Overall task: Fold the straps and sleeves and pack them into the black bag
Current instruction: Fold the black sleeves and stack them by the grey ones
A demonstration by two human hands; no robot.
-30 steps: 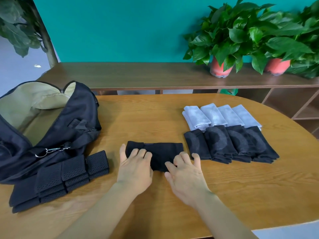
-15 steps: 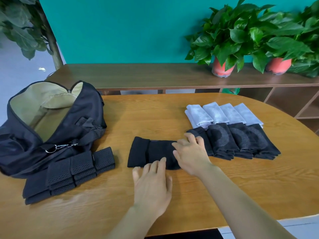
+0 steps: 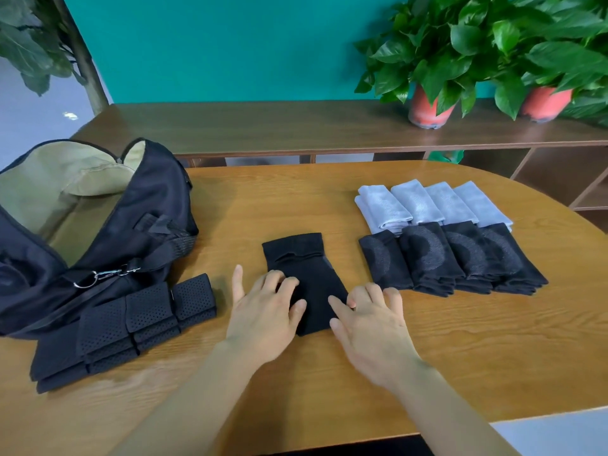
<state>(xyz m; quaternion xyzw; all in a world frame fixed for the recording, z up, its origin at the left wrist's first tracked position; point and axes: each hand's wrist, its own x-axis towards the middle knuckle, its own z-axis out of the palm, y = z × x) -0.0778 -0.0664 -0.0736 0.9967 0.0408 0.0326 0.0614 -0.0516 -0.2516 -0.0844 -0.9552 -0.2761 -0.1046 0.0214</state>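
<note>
Currently handled: a black sleeve is laid flat on the counter, to the right of the black bag and well apart from it.
Left grip: the left grip is rested on the sleeve's near left part, with its fingers loosely bent and pressed onto the cloth; nothing is pinched.
Right grip: the right grip is spread flat, its forefinger touching the sleeve's near right edge; nothing is held.
Handling: the sleeve is judged light, soft and limp, and likely to slide on the smooth wood unless pinned.
Hold: both near corners are best pinched, so that a fold can be carried over evenly.
Nearest the bag: perforated straps are stacked against its near side.
Farthest right of the bag: black folded sleeves are set in a row, with grey folded sleeves just behind them.
Bag: it is unzipped, and the tan lining is shown.
</note>
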